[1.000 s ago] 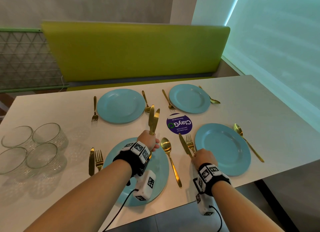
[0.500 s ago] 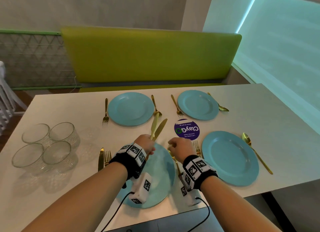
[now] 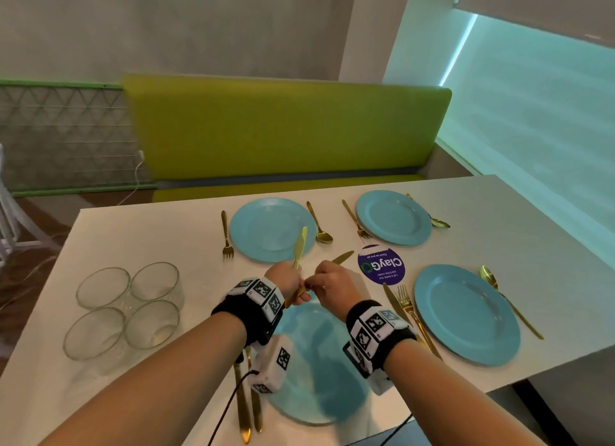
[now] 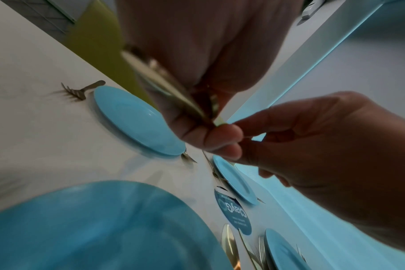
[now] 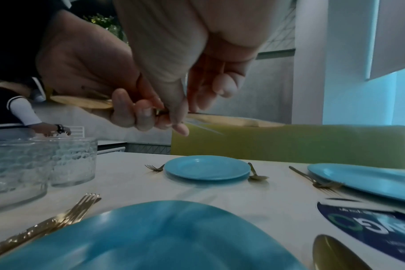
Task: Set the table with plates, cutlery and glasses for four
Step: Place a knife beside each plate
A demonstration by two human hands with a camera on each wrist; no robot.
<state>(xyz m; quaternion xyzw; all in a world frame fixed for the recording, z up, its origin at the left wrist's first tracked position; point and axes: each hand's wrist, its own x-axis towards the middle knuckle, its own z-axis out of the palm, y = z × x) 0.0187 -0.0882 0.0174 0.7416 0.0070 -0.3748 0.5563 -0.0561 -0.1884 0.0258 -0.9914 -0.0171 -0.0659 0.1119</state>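
Two gold knives are held above the near left blue plate [image 3: 316, 379]. My left hand [image 3: 288, 284] grips one knife [image 3: 300, 246], its blade pointing up and away. My right hand [image 3: 331, 284] pinches the handle of the second knife [image 3: 342, 257], whose blade angles off to the right. The two hands touch at the handles. In the left wrist view the right hand's fingers [image 4: 222, 135] close on a handle end beside the blurred blade [image 4: 160, 80]. Three more plates [image 3: 271, 229] [image 3: 392, 217] [image 3: 466, 312] lie on the white table [image 3: 532, 239].
Several clear glasses [image 3: 123, 309] stand grouped at the table's left. Forks and spoons flank the far plates; a knife and fork [image 3: 404, 307] lie left of the near right plate, another pair [image 3: 244, 409] by the near left one. A purple sticker [image 3: 381, 266] marks the centre. A green bench [image 3: 283, 126] lines the far side.
My right hand left the near right setting, moved left and took hold of one of the two knives in my left hand. The blades have spread apart.
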